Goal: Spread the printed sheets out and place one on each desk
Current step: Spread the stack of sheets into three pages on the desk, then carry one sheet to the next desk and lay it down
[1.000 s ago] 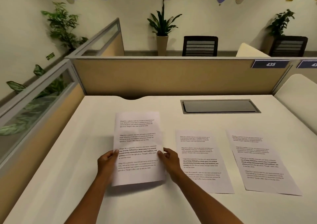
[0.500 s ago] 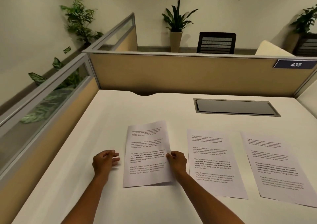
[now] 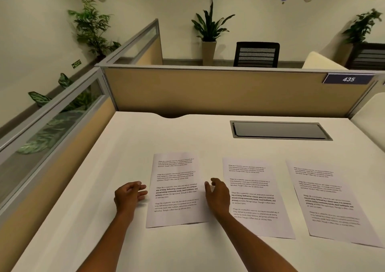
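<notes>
Now three flat printed sheets lie side by side on the smooth cream table (image 3: 129,146): left sheet (image 3: 177,190), middle sheet (image 3: 253,196), right sheet (image 3: 331,205). Left hand (image 3: 128,194) and right hand (image 3: 218,194) flank the left sheet, fingers loosely spread, gripping nothing.

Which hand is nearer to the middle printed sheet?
The right hand: it lies just beside the left edge of the middle sheet. The left hand is farther, beyond the leftmost sheet.
</notes>
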Demonstrator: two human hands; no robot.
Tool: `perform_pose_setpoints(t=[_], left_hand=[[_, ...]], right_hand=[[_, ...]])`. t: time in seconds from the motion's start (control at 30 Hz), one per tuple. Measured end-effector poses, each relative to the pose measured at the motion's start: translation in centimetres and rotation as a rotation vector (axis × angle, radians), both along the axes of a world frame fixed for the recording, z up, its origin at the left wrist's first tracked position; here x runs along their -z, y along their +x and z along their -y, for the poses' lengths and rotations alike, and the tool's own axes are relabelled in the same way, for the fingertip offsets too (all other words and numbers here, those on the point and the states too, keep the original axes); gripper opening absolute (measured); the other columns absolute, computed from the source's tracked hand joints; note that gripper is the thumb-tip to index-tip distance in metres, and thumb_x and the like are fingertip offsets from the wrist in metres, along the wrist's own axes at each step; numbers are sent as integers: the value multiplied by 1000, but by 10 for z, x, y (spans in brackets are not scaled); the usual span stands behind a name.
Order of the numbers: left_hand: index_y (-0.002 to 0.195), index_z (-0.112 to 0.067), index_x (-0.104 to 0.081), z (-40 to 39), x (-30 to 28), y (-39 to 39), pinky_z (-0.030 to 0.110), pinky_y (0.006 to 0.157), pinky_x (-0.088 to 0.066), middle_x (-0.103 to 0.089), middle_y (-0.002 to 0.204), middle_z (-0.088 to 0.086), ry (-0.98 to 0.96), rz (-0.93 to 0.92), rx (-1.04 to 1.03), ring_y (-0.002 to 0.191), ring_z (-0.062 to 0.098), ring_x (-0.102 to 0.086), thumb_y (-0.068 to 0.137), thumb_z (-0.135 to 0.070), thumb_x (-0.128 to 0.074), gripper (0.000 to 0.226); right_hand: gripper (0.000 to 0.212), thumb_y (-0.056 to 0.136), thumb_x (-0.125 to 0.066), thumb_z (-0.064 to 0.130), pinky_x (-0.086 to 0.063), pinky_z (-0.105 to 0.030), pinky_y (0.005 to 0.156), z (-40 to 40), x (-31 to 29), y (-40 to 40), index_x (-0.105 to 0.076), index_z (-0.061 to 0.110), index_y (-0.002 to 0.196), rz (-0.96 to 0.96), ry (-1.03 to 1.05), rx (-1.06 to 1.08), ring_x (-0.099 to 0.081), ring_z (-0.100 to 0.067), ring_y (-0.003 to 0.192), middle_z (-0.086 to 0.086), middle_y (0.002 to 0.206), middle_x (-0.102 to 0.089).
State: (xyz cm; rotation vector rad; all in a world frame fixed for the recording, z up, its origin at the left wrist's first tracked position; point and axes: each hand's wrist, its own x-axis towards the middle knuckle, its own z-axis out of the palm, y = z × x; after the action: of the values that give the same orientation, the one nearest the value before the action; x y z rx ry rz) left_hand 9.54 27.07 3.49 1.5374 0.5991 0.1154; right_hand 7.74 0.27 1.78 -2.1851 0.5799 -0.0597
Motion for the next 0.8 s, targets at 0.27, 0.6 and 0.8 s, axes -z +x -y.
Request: perform_pose_setpoints(t=[0.27,0.6,0.8], left_hand=[[102,-7,-69,40,-2,-1,37,81,-55,-73,101,12,520,180,201,98,33,-68,92,-15,-62,14],[153,-24,6,117,3,-6,44,118,15,17,161,0,1234,272,715,150,21,17,76,-83,-4,97],[155,-24,-1,183,-5,-8,54,119,9,11,163,4,1292,312,813,150,25,13,82,-79,-16,92]], right_hand=[[62,94,-51,51,-30,-40,114,41,-7,-5,-39,21,147,139,-359,-174,-34,-23,141,-4,152,-40],[81,86,-16,77,5,-53,121,89,-13,-16,6,39,153,47,-637,-288,14,-26,151,0,164,16],[85,81,-10,82,14,-57,118,129,-19,-29,8,40,152,47,-705,-248,19,-27,150,0,162,21]])
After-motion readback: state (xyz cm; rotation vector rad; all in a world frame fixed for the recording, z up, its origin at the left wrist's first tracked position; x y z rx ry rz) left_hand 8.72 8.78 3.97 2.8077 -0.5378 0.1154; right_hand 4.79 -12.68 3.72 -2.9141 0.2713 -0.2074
